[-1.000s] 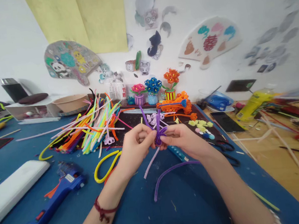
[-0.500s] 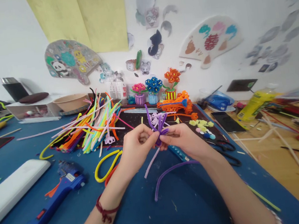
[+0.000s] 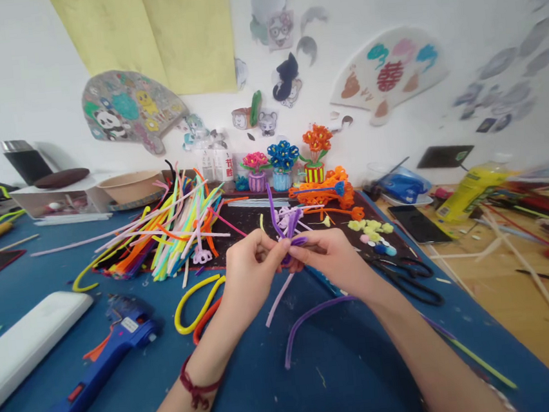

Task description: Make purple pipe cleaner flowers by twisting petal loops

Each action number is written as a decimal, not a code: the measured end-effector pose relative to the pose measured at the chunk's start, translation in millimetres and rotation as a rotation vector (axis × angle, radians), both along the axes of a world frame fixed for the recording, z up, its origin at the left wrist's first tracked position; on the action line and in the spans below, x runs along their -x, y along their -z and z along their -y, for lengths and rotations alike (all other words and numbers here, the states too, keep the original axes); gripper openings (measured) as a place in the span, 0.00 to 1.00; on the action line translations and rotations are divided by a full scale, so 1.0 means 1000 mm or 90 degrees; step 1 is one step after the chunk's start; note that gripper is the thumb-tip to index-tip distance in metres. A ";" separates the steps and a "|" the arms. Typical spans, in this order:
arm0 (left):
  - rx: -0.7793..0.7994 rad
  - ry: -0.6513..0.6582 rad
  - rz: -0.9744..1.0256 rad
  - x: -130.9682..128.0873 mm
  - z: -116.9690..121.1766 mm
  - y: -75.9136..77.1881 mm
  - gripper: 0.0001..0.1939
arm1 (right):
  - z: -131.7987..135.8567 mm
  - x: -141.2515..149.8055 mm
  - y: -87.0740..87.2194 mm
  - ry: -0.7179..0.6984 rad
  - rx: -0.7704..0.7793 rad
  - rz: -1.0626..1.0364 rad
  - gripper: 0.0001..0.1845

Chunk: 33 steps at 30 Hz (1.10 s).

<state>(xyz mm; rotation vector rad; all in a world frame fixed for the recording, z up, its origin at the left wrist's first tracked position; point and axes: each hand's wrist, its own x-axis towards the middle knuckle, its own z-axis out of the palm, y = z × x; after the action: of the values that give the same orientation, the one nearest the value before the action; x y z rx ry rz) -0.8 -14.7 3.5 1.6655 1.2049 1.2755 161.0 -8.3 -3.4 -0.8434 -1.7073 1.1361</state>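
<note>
Both hands meet over the blue table (image 3: 319, 370). My left hand (image 3: 249, 270) and my right hand (image 3: 330, 255) are closed, pinching a purple pipe-cleaner twist (image 3: 289, 230) whose short ends stick up between the fingers. A pale lilac stem (image 3: 278, 299) hangs down from the twist. A longer purple pipe cleaner (image 3: 309, 319) curves across the table just below my right wrist.
A pile of coloured pipe cleaners (image 3: 175, 232) lies at left behind a yellow loop (image 3: 196, 304). A blue glue gun (image 3: 105, 361) and a white bar (image 3: 21, 350) sit at front left. Black scissors (image 3: 407, 274) lie right of my hands, small flower pots (image 3: 280, 166) by the wall.
The purple ends have been bent and shifted slightly to the right between my fingers. My right hand has turned a little over the twist. Both hands stay in place.
</note>
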 end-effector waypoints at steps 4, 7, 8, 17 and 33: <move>0.004 0.010 -0.002 0.000 -0.001 -0.001 0.14 | 0.000 0.001 0.000 0.007 0.014 -0.016 0.14; 0.010 0.029 0.023 0.001 -0.001 -0.002 0.13 | 0.000 0.002 0.001 0.027 0.019 -0.034 0.12; 0.018 0.036 0.043 0.001 -0.001 -0.003 0.13 | 0.000 0.003 0.001 0.037 0.014 -0.039 0.11; 0.143 0.094 0.140 0.004 0.000 -0.006 0.15 | 0.005 0.007 0.003 0.227 -0.421 0.143 0.06; 0.141 0.171 0.215 0.009 0.002 -0.009 0.09 | 0.007 0.008 0.007 0.194 -0.186 0.032 0.08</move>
<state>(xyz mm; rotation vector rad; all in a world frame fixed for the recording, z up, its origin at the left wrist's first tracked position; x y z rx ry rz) -9.6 -17.0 12.3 1.3360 0.8529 1.1528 152.6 -14.8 -10.1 -0.9137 -1.6661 0.6490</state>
